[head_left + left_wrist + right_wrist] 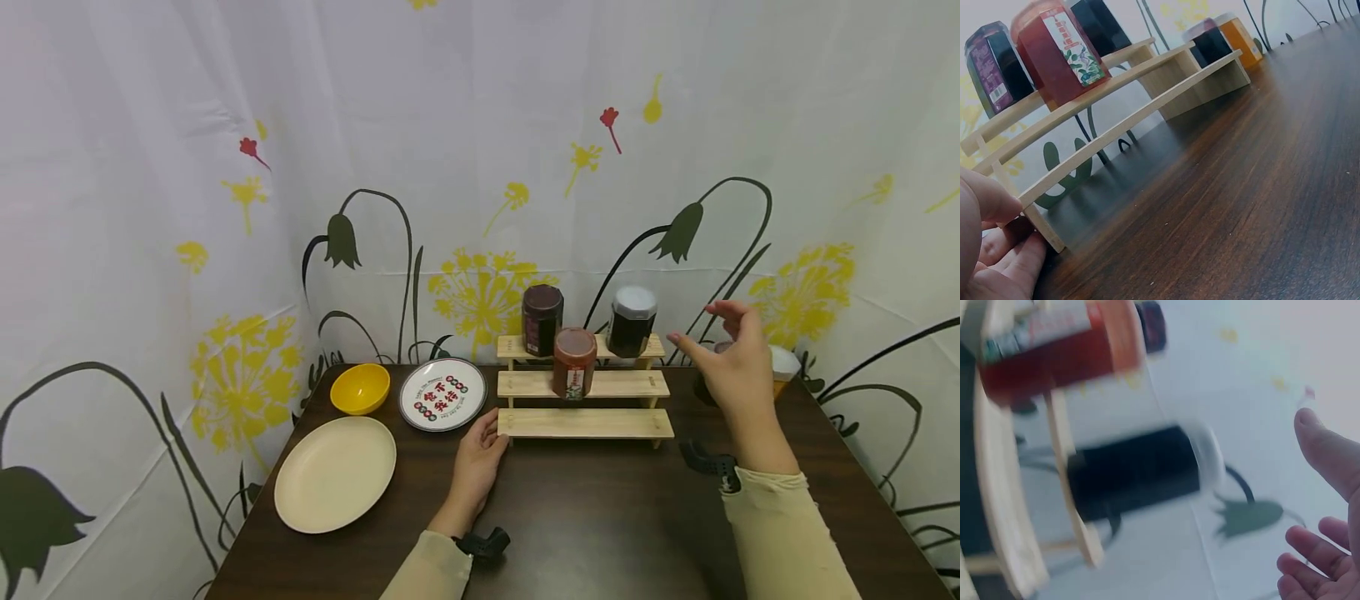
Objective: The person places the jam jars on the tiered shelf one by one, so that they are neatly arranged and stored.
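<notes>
A three-step wooden display rack [585,423] stands on the table. My left hand [477,467] holds the left end of its lowest step, thumb and fingers about the corner in the left wrist view. On the top step are a dark jar with a dark lid [542,321] and a dark jar with a white lid [632,323]. A red jar [574,367] sits on the middle step. My right hand [738,367] is raised right of the rack, thumb and fingers spread, holding nothing. Behind it, partly hidden, are an amber jar with a white lid [784,367] and a dark jar [1209,42].
Left of the rack lie a white plate with red lettering [443,395], a yellow bowl [360,389] and a cream oval plate [335,475]. A flowered curtain [465,167] hangs behind the dark wooden table [585,517].
</notes>
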